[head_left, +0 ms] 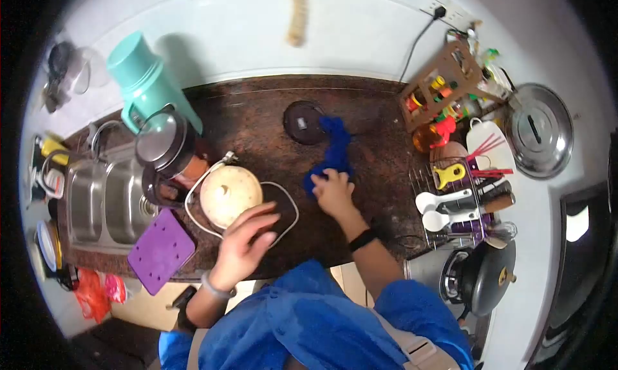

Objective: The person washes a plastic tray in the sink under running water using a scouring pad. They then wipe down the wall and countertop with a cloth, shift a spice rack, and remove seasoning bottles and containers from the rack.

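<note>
My right hand (pixel 335 193) presses its curled fingers onto one end of a crumpled dark blue cloth (pixel 337 152) lying on the counter. The cloth's far end reaches a dark round lid-like disc (pixel 304 123). My left hand (pixel 248 241) is open, with thumb and fingers apart and nothing in it. It is just in front of a cream-coloured pot with a lid (pixel 226 195), overlapping its near edge in view; I cannot tell whether they touch. A white power cord (pixel 293 209) curves around the pot.
On the left stand a mint-green thermos (pixel 145 74), a dark-lidded jug (pixel 164 141), a double sink (pixel 122 199) and a purple board (pixel 161 254). To the right are a wire utensil rack (pixel 428 206), a brown condiment rack (pixel 421 93) and a black lidded pan (pixel 492 276).
</note>
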### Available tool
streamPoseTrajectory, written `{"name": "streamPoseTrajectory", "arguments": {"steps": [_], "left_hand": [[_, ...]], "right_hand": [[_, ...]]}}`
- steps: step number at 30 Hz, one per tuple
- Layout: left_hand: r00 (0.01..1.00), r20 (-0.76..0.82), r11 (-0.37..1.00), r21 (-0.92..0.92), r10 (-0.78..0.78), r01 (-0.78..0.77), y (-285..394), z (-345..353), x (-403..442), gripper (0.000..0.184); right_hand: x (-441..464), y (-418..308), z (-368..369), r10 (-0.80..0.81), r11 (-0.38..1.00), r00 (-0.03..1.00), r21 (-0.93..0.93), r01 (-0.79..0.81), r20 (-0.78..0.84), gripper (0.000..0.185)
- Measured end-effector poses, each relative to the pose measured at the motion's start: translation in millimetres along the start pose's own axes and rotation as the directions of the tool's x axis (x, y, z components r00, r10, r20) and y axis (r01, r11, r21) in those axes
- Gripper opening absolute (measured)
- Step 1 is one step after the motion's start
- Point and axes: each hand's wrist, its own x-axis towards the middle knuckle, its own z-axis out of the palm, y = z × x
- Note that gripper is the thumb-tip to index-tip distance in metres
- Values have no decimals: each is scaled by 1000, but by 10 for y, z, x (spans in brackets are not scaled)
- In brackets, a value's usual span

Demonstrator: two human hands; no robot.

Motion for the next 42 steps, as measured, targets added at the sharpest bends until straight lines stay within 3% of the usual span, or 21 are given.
{"name": "streamPoseTrajectory", "arguments": {"steps": [5, 7, 9, 11, 13, 16, 19, 21, 23, 24, 25, 27, 28, 31, 33, 35, 37, 39, 40, 41, 42], "left_hand": [[975, 84, 891, 396, 204, -220, -609, 1002, 1129, 42], [985, 112, 838, 519, 130, -169, -1002, 1346, 1511, 50], [995, 86, 571, 820, -50, -42, -1228, 1534, 1833, 66], [986, 75, 510, 860, -149, 11, -1255, 1550, 2094, 74], [937, 80, 431, 899, -341, 80, -1283, 1542, 2314, 91], [948, 78, 379, 924, -308, 47, -1566, 1413, 2443, 88], [993, -10, 274, 961, -117, 42, -1776, 1224, 2623, 76], [928, -240, 678, 635, -284, 371, -1433, 922, 2796, 53], [887, -317, 909, 139, -336, 394, -1362, 599, 2879, 38], [871, -312, 922, -204, -379, 328, -1368, 432, 2908, 32], [851, -316, 880, -370, -421, 298, -974, 355, 2902, 31], [860, -147, 619, -753, -489, 223, -895, 129, 2891, 33], [894, -107, 565, -805, -436, 179, -836, 92, 2870, 36], [927, -20, 443, -882, -374, 160, -849, 55, 2841, 36], [928, -31, 406, -904, -372, 133, -833, 136, 2858, 36], [907, -33, 362, -922, -420, 134, -905, 154, 2878, 37], [903, -9, 327, -934, -429, 146, -1046, 143, 2897, 38], [836, -171, 376, -926, -522, 45, -1090, 165, 2926, 41], [781, -173, 318, -947, -600, 35, -1290, 50, 2938, 42], [742, -249, 315, -948, -623, -54, -1239, 19, 2961, 41], [746, -304, 343, -933, -593, -107, -1341, -86, 2982, 40]], "right_hand": [[167, 495, 99, 11, 992, 968, -118, -42, -251, 44], [415, 915, 69, 106, 987, 935, -79, -141, -339, 46], [605, 1279, -18, 300, 932, 864, -67, -355, -404, 47], [865, 1621, -72, 367, 907, 836, -43, -419, -408, 48], [1138, 1787, -241, 598, 775, 694, 68, -628, -401, 51], [1560, 1908, -397, 642, 733, 647, 84, -675, -410, 52], [1867, 1929, -481, 633, 752, 670, 99, -652, -389, 53], [2054, 1949, -501, 630, 761, 688, 110, -640, -360, 55], [2295, 1878, -478, 504, 852, 769, 84, -516, -392, 56], [2376, 1651, -552, 442, 892, 826, 72, -446, -351, 53], [2536, 1499, -457, 318, 944, 873, 41, -326, -371, 47], [2655, 943, -237, 101, 994, 894, -3, -113, -436, 41], [2663, 721, 37, -70, 997, 859, -48, 53, -506, 40], [2028, -135, 185, -371, 911, 882, 71, 406, -291, 39], [1584, -382, 343, -613, 769, 779, 127, 626, -133, 38], [1249, -299, 426, -711, 658, 677, 159, 736, -190, 36], [1221, 55, 389, -694, 671, 683, 139, 728, -228, 33], [1375, 574, 112, -582, 768, 712, 23, 640, -393, 25], [1505, 939, 110, -550, 819, 664, -168, 549, -507, 22], [1533, 1204, -84, -376, 925, 795, -140, 353, -477, 22], [1580, 1543, -52, -194, 980, 788, -158, 124, -585, 26]]}}
